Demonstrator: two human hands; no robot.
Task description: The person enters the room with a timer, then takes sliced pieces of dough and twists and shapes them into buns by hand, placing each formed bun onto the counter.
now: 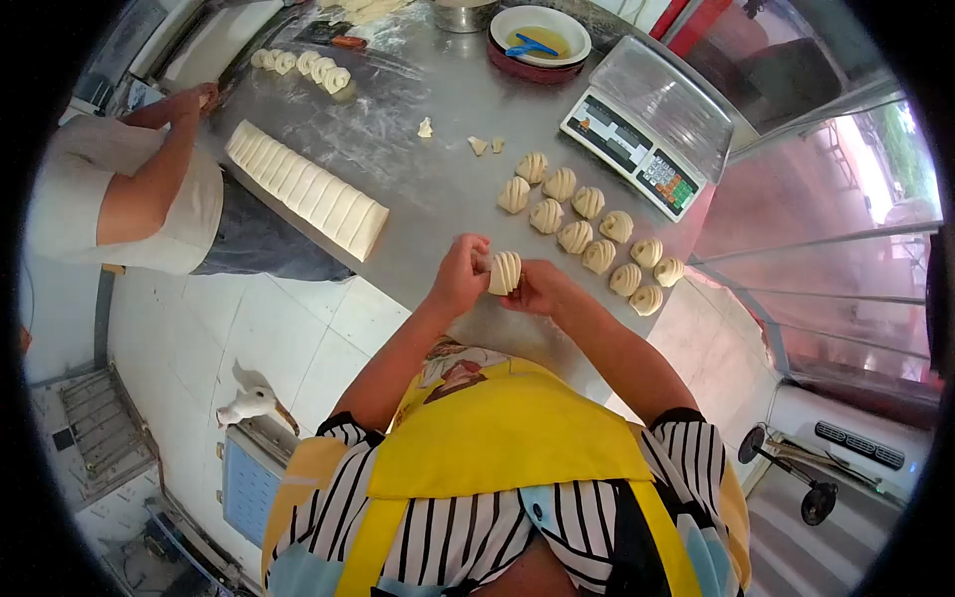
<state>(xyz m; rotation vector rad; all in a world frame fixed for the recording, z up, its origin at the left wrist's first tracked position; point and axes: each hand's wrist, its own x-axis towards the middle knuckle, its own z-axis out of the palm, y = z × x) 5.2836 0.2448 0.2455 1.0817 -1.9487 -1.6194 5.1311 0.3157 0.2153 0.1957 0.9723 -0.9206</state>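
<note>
A ridged piece of dough is held between my two hands over the near edge of the metal table. My left hand has its fingers curled against the dough's left side. On the other side, my right hand grips it, with some fingers hidden behind it. Just beyond and to the right sit several shaped dough buns with layered ridges, set out in slanting rows. A long flat strip of dough, cut crosswise into many slices, lies to the left.
A digital scale stands at the back right. Behind it to the left, a white bowl holds yellowish liquid and a blue-handled tool. Dough scraps and coiled dough pieces lie farther back. Another person stands at the left.
</note>
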